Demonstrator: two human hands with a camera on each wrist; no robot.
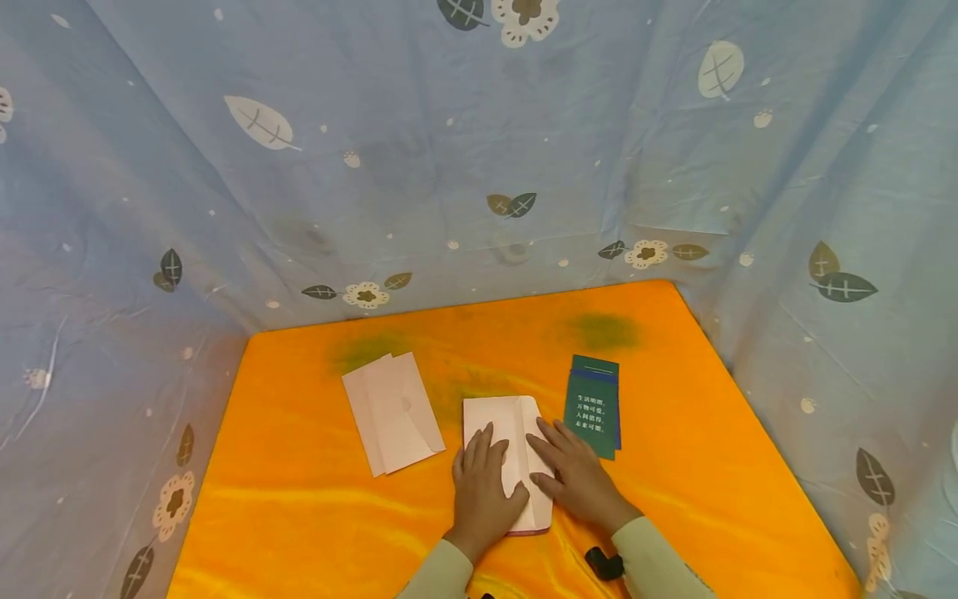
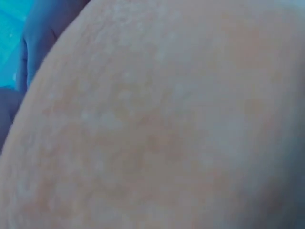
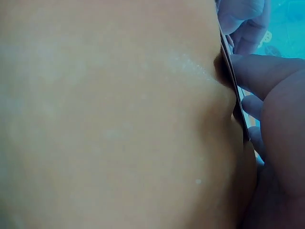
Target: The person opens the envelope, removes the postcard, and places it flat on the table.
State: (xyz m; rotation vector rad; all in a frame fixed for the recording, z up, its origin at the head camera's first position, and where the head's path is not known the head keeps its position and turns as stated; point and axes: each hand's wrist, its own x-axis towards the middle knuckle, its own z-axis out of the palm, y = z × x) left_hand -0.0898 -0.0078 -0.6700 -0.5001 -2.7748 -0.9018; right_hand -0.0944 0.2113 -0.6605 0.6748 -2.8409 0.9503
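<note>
A pale pink envelope (image 1: pixel 494 409) lies on the orange cloth under both hands, its back seams facing up. Along its near and left edges a thin dark purple border shows. My left hand (image 1: pixel 482 491) rests on its left half, fingers spread and pointing away. From the right, my right hand (image 1: pixel 582 476) lays its fingers on the right half, near the lengthwise seam. In the right wrist view, fingers (image 3: pixel 271 74) touch the envelope's thin edge (image 3: pixel 230 67). A blurred surface fills most of the left wrist view and hides the work there.
Two overlapping pink envelopes (image 1: pixel 404 412) lie on the left. To the right are a green card (image 1: pixel 587 399) with white characters and a blue edge (image 1: pixel 619 416) beneath it. Patterned curtains (image 1: pixel 419 166) stand behind and beside the orange cloth (image 1: pixel 299 532).
</note>
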